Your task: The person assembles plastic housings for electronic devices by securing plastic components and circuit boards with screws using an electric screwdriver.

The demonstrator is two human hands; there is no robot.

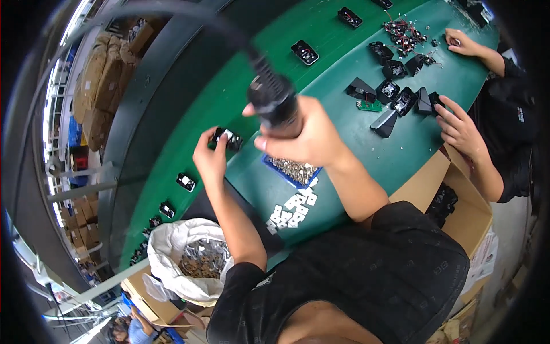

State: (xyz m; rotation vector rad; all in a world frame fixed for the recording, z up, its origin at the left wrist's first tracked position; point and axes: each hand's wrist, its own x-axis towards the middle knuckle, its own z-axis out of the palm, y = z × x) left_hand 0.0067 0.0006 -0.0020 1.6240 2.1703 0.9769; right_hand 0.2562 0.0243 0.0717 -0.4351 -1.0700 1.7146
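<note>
My left hand (209, 159) pinches a small black plastic housing (234, 141) with a white piece in it, at the edge of the green belt. My right hand (312, 135) is wrapped round a black electric screwdriver (274, 102), whose cable arches away to the upper left. The screwdriver's tip is hidden behind its body and my hand. Below my right hand sits a blue tray (281, 175) full of small screws. Several flat white pieces (293, 209) lie loose beside the tray on the green table.
More black housings (305, 52) rest along the green belt (166, 166). A white sack (163, 243) of metal parts stands by my left arm. To the right, a co-worker's hands (461, 129) are near black casings (405, 101) and wired parts (404, 34). A cardboard box (472, 223) stands below.
</note>
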